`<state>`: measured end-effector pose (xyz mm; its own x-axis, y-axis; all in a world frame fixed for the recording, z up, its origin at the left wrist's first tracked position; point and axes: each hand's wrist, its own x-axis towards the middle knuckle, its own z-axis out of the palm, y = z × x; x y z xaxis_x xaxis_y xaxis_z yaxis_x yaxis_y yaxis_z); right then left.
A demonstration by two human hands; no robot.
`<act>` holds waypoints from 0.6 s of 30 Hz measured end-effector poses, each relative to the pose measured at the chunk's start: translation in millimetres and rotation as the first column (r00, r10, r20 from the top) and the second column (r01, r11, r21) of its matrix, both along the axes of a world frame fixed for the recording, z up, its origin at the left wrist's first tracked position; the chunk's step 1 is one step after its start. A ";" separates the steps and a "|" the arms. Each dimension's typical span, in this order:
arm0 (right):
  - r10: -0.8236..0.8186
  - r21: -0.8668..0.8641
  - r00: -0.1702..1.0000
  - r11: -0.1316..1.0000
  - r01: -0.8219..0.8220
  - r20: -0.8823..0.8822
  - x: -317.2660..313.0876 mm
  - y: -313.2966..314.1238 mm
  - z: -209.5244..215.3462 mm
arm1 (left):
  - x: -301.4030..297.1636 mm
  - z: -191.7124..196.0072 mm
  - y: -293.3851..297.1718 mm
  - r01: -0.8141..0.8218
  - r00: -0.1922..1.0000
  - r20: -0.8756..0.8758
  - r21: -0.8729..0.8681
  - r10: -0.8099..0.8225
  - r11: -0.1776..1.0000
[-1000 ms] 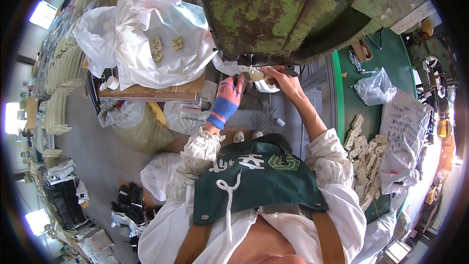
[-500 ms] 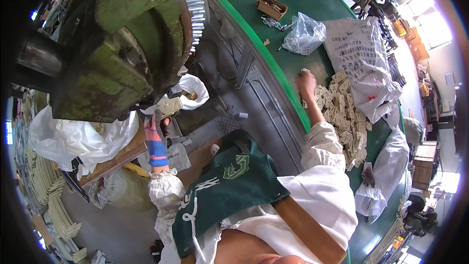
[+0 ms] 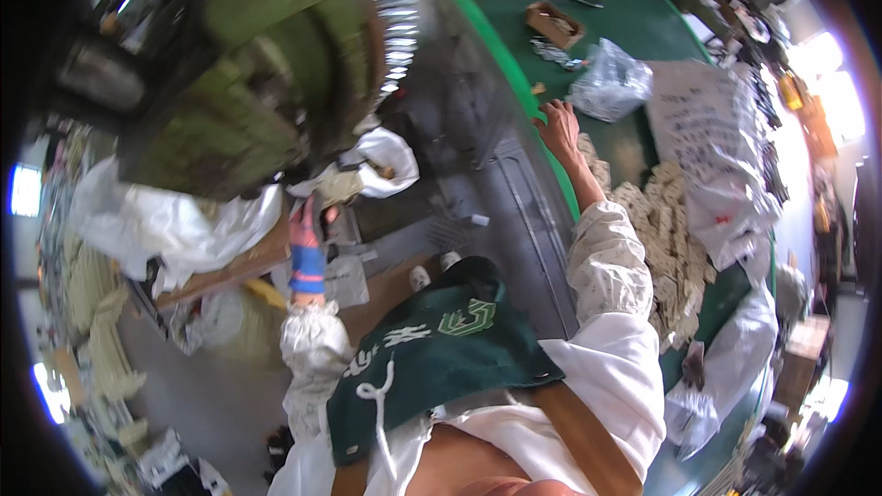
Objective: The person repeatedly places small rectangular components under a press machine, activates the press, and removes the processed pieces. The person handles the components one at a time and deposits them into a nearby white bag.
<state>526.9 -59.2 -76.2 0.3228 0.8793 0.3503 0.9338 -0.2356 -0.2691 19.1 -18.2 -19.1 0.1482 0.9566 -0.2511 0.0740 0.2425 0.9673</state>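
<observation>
My left hand [image 3: 308, 228], in a pink and blue glove, is closed on a beige flat plate [image 3: 342, 186] just below the green machine [image 3: 276, 83]. Its fingertips are blurred. On the right, my bare right hand [image 3: 559, 131] is at the green table's near edge, palm down with fingers apart. I see nothing in it, though its underside is hidden. Beside its wrist begins a heap of beige flat plates [image 3: 663, 243], which spreads over the tabletop toward me.
A white sack [image 3: 712, 129], a clear plastic bag [image 3: 611, 81] and a small cardboard box [image 3: 555, 24] lie on the green table [image 3: 625, 152]. White bags [image 3: 184, 230] stand under the machine at left. Another open white bag [image 3: 395, 152] holds small pieces.
My right hand has come off the heap's far end toward the table's edge, its fingers spreading. The whole view has shifted and blurred slightly. My left hand stays by the machine with the plate.
</observation>
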 end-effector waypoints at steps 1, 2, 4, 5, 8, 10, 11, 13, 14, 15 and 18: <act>0.169 0.121 0.968 0.982 -0.148 -0.187 -29.0 17.4 3.6 | 2.2 0.5 -2.1 -0.030 0.999 -0.024 0.071 0.032 0.997; 0.331 0.222 0.899 0.936 -0.274 -0.285 -66.5 36.8 16.9 | 7.8 3.4 -2.5 -0.061 0.997 -0.041 0.148 0.068 0.987; 0.638 0.330 0.678 0.770 -0.546 -0.365 -143.2 53.7 44.4 | 12.0 13.0 -3.7 -0.059 0.998 0.021 0.060 0.058 0.996; 0.748 0.359 0.553 0.662 -0.658 -0.367 -179.3 56.0 58.8 | 13.4 18.3 -5.4 -0.039 0.998 0.041 0.044 0.038 0.998; 0.779 -0.064 0.585 0.587 -0.807 -0.226 -237.5 85.3 1.8 | 21.0 40.4 -12.3 0.033 0.996 0.076 0.066 -0.038 0.997; 0.828 -0.157 0.556 0.541 -0.826 -0.072 -262.4 88.9 0.3 | 16.2 36.5 -14.1 -0.010 0.998 0.065 0.046 0.007 0.999; 0.810 -0.215 0.586 0.578 -0.787 0.034 -269.4 85.8 -0.4 | 14.7 35.7 -16.2 -0.035 0.999 0.038 0.070 0.033 0.997; 0.797 -0.095 0.595 0.603 -0.792 0.103 -272.0 100.2 -49.5 | 28.5 44.3 -16.6 -0.124 0.986 0.114 0.016 0.122 0.992; 0.760 -0.081 0.639 0.649 -0.756 0.119 -266.7 103.8 -71.1 | 30.6 45.4 -10.2 -0.050 0.990 0.130 0.020 0.047 0.999; 0.791 -0.116 0.600 0.589 -0.800 -0.120 -277.8 102.5 -57.9 | 17.4 41.0 -18.4 -0.063 0.989 0.138 0.016 0.060 0.998; 0.774 0.070 0.580 0.613 -0.787 -0.255 -249.0 97.5 -34.9 | 17.8 36.4 -14.6 -0.072 0.989 0.127 0.009 0.070 0.997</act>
